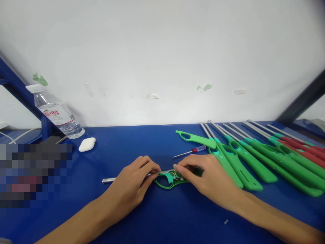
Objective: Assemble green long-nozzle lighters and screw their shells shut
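On the blue table lies an opened green long-reach lighter [165,185], its inside facing up. A turquoise trigger [169,177] and a thin pale wire [175,174] show in its shell. My left hand [134,176] is closed around the neck end, and the metal tube [108,180] sticks out to its left. At the wire over the handle, my right hand [200,171] pinches with thumb and forefinger. That hand hides most of the handle. Behind it rest a loose green half shell [196,139] and a small screwdriver [189,152] with a red and clear handle.
Several green lighters [250,161] and red ones [309,154] lie in a row at the right. A small screw [225,222] lies near the front. At the left are a white earbud case [87,144] and a tilted water bottle [57,113]. A white wall [162,61] bounds the back.
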### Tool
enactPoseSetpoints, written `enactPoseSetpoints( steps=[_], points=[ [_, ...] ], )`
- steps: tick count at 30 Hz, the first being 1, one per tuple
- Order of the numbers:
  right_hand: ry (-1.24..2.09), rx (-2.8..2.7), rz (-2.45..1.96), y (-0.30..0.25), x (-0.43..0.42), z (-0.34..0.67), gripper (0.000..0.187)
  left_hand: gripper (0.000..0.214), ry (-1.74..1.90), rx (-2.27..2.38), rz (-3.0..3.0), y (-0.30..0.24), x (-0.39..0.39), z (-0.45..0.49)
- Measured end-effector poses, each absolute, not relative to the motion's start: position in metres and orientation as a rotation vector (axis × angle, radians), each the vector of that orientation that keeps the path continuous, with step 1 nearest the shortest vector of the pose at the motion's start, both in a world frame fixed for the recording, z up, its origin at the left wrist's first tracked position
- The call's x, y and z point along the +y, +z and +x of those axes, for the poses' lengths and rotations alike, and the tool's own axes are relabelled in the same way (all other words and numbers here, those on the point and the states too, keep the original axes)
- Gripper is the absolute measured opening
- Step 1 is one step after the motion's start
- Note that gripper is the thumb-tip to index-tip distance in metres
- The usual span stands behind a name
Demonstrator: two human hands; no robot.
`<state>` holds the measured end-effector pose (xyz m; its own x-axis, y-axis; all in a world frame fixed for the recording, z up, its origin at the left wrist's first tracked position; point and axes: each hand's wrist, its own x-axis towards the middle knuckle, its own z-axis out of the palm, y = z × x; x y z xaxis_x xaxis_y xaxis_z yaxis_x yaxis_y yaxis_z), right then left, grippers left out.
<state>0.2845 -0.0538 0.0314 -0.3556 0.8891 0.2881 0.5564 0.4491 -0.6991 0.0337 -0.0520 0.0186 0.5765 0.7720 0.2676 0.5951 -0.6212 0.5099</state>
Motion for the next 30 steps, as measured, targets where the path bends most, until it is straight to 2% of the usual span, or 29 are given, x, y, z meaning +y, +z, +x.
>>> enactPoseSetpoints(
  steps=[10, 18, 30],
  points=[
    [0.653, -2.057, -1.232, 0.0319, -0.0534, 0.2833, 0.027, 0.019, 0.657, 1.116, 2.449, 0.0203, -0.0529, 0.0341],
    [0.525, -2.173, -1.110, 0.0313, -0.0561, 0.2861, 0.021, 0.021, 0.638, 1.123, 2.453, 0.0211, -0.0533, 0.0352],
    [0.352, -2.266, -1.013, 0.0257, -0.0566, 0.2872, 0.022, 0.030, 0.620, 1.065, 2.565, 0.0191, -0.0524, 0.0317]
  ],
)
